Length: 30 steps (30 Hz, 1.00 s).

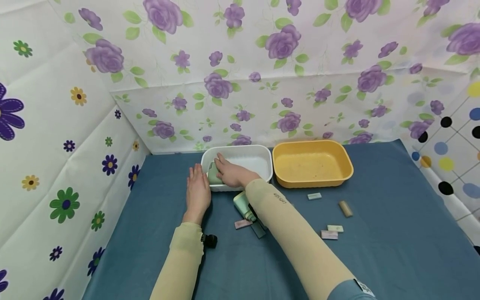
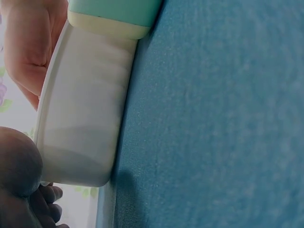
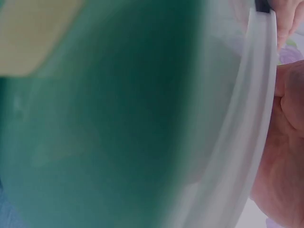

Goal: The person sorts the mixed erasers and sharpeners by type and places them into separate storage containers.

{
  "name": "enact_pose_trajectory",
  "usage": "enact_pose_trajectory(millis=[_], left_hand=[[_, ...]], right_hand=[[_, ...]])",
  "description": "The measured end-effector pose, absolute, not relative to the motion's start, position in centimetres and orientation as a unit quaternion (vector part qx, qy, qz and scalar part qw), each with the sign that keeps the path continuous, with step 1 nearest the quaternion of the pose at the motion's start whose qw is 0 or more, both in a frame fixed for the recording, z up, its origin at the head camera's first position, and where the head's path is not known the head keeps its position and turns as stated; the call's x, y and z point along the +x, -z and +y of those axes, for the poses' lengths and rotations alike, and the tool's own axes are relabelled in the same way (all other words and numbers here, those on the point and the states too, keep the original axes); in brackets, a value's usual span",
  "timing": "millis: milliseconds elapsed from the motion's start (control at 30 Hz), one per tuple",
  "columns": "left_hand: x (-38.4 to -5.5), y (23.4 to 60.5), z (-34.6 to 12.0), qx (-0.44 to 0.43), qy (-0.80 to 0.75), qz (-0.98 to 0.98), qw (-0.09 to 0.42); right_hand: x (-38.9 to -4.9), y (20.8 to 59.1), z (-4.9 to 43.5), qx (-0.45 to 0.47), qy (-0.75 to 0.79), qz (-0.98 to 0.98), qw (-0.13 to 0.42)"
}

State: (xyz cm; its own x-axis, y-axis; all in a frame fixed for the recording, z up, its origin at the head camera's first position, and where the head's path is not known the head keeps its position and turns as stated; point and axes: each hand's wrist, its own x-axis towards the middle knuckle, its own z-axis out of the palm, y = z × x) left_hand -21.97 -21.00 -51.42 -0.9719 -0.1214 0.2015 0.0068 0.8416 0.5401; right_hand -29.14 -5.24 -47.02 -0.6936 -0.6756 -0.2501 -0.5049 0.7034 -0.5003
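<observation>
My left hand (image 1: 198, 189) lies with straight fingers along the left end of a white plastic tub (image 1: 251, 152), fingertips near its rim. My right hand (image 1: 234, 173) reaches over the tub's front rim and holds a flat, rounded pale-green thing (image 1: 214, 174) at its right edge, in the tub's left end. The kind of that green thing is unclear. Just in front of the tub, under the right forearm, lies a green squeeze bottle (image 1: 244, 206) with a cream base. In the left wrist view the bottle (image 2: 114, 16) overlaps the tub's side wall (image 2: 85, 104).
A yellow tub (image 1: 313, 183) stands right of the white one. Small blocks lie about: pink (image 1: 243, 224) and dark green (image 1: 258, 230) near the bottle, a pale one (image 1: 314, 196), a tan one (image 1: 346, 208) and a pinkish-white one (image 1: 329, 235) to the right. Flowered sheeting (image 1: 240, 112) rises behind.
</observation>
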Motion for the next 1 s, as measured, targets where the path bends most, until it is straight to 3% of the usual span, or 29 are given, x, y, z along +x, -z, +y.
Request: enact_pose_trajectory(millis=[1000], left_hand=[[-21.99, 51.23, -20.90, 0.042, 0.264, -0.957, 0.110]], right_hand=[[-28.50, 46.94, -5.72, -0.323, 0.161, 0.912, 0.195]])
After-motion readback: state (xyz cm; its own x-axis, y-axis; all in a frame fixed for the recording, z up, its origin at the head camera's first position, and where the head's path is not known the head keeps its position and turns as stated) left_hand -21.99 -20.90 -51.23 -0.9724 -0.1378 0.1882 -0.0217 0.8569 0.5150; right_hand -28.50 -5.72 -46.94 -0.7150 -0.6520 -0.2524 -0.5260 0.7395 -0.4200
